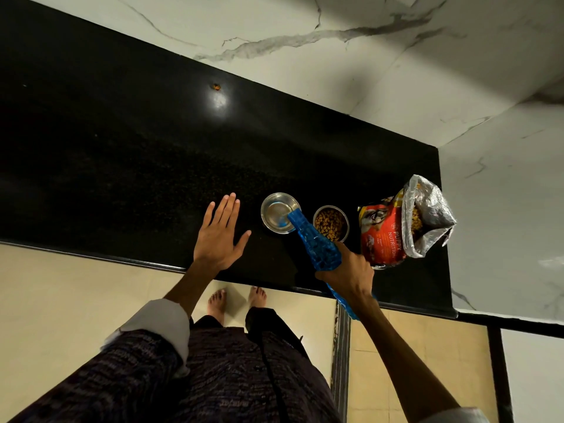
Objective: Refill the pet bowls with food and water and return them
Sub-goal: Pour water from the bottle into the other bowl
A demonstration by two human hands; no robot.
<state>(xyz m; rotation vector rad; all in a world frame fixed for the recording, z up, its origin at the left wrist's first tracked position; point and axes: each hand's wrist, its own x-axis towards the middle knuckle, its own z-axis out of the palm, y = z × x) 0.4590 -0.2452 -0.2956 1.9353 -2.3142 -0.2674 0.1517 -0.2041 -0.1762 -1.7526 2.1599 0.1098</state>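
The round, shiny steel water bowl [280, 212] sits on the polished black stone countertop [122, 166], near its front edge, and serves as the reference here. Over its right rim lies the mouth of a translucent blue, faceted plastic bottle [317, 245], tilted down so the neck dips into the bowl; a thin layer of water shows in the bottom. The right hand [348, 271] grips the bottle's lower body with fingers curled round it — forearm stretched forward from the lower right, wrist raised above the counter's front edge.

Left of the water bowl, the left hand [218, 236] rests palm-down on the countertop, fingers straight and close together, thumb splayed out toward the bowl but not touching it. Its forearm runs back to a rolled pale cuff over a dark patterned sleeve.

Just right of the water bowl stands a second round steel bowl [331, 223] filled with brown kibble, partly overlapped by the bottle. Further right again, an orange-red puppy-food bag [384, 233] with a silver foil lining stands open, kibble visible inside — close to the counter's right end by the white marble wall [503, 193].
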